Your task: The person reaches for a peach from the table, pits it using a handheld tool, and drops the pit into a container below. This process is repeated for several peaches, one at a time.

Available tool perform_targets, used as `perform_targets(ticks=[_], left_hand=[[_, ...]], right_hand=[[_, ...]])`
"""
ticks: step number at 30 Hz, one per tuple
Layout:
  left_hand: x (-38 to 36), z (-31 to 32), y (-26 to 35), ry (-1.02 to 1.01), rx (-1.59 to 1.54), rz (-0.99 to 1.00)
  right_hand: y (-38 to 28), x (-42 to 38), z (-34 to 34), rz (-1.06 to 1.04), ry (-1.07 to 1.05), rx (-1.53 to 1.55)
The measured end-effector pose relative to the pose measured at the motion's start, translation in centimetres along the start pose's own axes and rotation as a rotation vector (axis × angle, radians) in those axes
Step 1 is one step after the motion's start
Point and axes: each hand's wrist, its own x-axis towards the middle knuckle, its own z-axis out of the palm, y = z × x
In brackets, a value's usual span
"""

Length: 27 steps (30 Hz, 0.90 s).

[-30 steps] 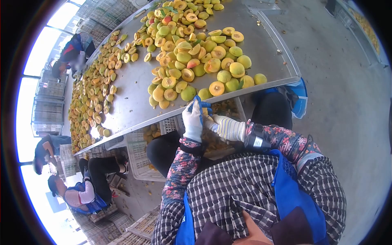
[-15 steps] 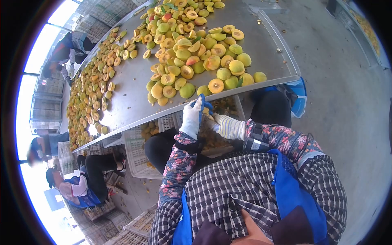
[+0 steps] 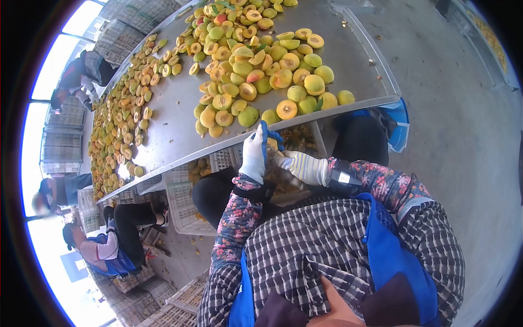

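My left hand [image 3: 254, 155], in a white glove with blue coating, is closed around a piece of yellow peach [image 3: 272, 144] just below the table edge. Only a small part of that fruit shows between the fingers. My right hand [image 3: 306, 168], in a striped knit glove, is closed close beside it, fingers pointing at the fruit. Whatever the right hand grips is hidden. Just above both hands, a pile of whole and halved yellow-green peaches [image 3: 248, 91] lies on the metal table [image 3: 174, 122].
A second spread of peach halves [image 3: 117, 141] covers the table's left side. Under the table, a white plastic crate [image 3: 182, 204] stands by my knee, with fruit pieces below my hands. Co-workers sit and bend at the left; one seated person [image 3: 103, 248] wears blue.
Both hands stay together below the table edge, with the right wrist turned slightly. At the far left, a bending co-worker has shifted a little. The view has moved slightly.
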Motion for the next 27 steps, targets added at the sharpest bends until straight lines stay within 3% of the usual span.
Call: perform_targets(ticks=[3,5,6,7,9,10,15,17,19,21,22,23,25,26,27], left_hand=[[0.3,-0.5,-0.5,-0.014,-0.058,-0.017],[0.1,-0.7,-1.1,-0.074,-0.179,0.075],[-0.2,-0.5,-1.0,-0.072,-0.177,0.080],[-0.6,-0.2,-0.9,-0.027,-0.188,0.074],[-0.9,-0.3,-1.0,0.029,-0.203,0.067],[-0.7,-0.4,-1.2,0.009,-0.189,0.055],[-1.3,0.5,-0.7,0.020,-0.103,0.081],[-1.5,0.8,-0.8,0.063,-0.135,0.078],[-1.5,1.3,-0.9,0.107,-0.166,0.074],[-1.5,1.7,-1.1,0.190,-0.204,0.174],[-1.7,1.5,-1.0,0.155,-0.192,0.187],[-1.7,1.5,-0.8,0.155,-0.192,0.187],[-2.1,1.6,0.1,0.009,-0.248,0.132],[-1.7,1.2,-0.1,-0.022,-0.261,0.100],[-1.6,1.0,-0.2,-0.021,-0.261,0.105]], right_hand=[[1.4,1.4,-0.7,0.086,-0.054,0.150],[4.0,3.6,-1.4,-0.324,0.032,-0.256],[4.9,4.5,-1.7,-0.718,0.142,-0.399],[3.6,3.7,-2.1,-0.724,0.137,-0.403],[1.2,1.4,-3.2,-0.414,0.084,-0.821],[0.6,1.2,-3.4,-0.355,0.059,-0.874],[1.8,0.6,-1.5,-0.338,0.183,-0.937],[2.7,0.5,-0.1,-0.374,0.279,-0.727],[3.5,1.4,0.6,-0.424,0.259,-0.691],[4.1,1.4,1.1,-0.490,0.216,-0.467],[4.2,1.7,1.0,-0.627,0.204,-0.492],[4.1,1.7,0.7,-0.627,0.204,-0.492],[2.6,1.1,0.0,-0.530,0.012,-0.086],[3.2,1.3,-1.2,-0.356,-0.068,-0.111],[1.6,0.4,-1.2,-0.358,-0.071,-0.113]])
